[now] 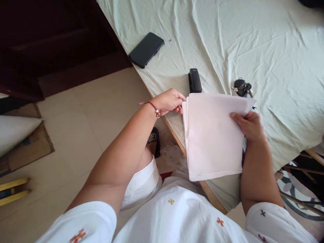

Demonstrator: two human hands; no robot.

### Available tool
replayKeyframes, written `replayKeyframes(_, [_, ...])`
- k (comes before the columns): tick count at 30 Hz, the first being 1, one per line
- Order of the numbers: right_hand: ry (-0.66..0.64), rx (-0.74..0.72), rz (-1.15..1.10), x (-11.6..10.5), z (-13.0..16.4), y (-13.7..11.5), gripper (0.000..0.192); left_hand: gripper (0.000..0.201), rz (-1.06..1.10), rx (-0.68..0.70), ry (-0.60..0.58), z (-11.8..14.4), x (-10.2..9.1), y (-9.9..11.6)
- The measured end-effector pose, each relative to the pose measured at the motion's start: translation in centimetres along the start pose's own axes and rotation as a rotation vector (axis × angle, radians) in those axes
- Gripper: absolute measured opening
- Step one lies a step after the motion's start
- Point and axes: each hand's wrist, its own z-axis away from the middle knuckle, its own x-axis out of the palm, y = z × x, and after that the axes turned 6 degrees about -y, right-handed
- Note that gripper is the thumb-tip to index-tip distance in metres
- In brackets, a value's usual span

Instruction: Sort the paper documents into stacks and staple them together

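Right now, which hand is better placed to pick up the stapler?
Left. The left hand only pinches the paper stack's top corner, right beside the stapler. The right hand grips the stack's far edge, nearer the keys.

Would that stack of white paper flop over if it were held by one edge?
Probably: the paper stack looks thin, and both the left hand and right hand grip it. Loose sheets show at its left edge, so they might fan or slide.

A pale green wrinkled sheet (253,44) covers the surface on the right. The floor (83,125) is beige tile, with dark wooden furniture (50,40) far left.
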Motion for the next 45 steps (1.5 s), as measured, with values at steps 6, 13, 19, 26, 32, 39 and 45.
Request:
replayKeyframes(6, [-0.006, -0.015, 0.009, -0.12, -0.07, 0.24, 0.029, 0.03, -0.023, 0.023, -0.026, 0.03, -0.08, 0.04])
replayKeyframes(13, [-0.019, -0.003, -0.025, 0.1, -0.06, 0.02, 0.028, 0.024, -0.073, 0.042, -0.052, -0.12, -0.35, -0.18])
replayKeyframes(19, [-0.012, -0.005, -0.009, 0.16, -0.06, 0.06, 0.028, 0.029, -0.084, 0.07, -0.038, -0.13, -0.23, -0.27])
replayKeyframes(26, [-0.015, 0.004, -0.025, 0.13, -0.12, 0.08, 0.029, 0.027, -0.048, 0.045, 0.01, -0.11, -0.01, -0.21])
replayKeyframes(32, [-0.003, 0.005, -0.017, 0.27, -0.07, -0.16, 0.03, 0.028, -0.059, 0.058, 0.0, -0.19, -0.11, -0.31])
replayKeyframes(39, [-0.007, 0.019, -0.022, 0.29, -0.1, -0.06, 0.03, 0.019, -0.078, 0.055, 0.006, -0.47, -0.24, -0.53])
replayKeyframes(45, [0.008, -0.006, -0.017, 0.33, -0.21, 0.12, 0.026, 0.02, -0.057, 0.068, -0.004, -0.39, -0.23, -0.49])
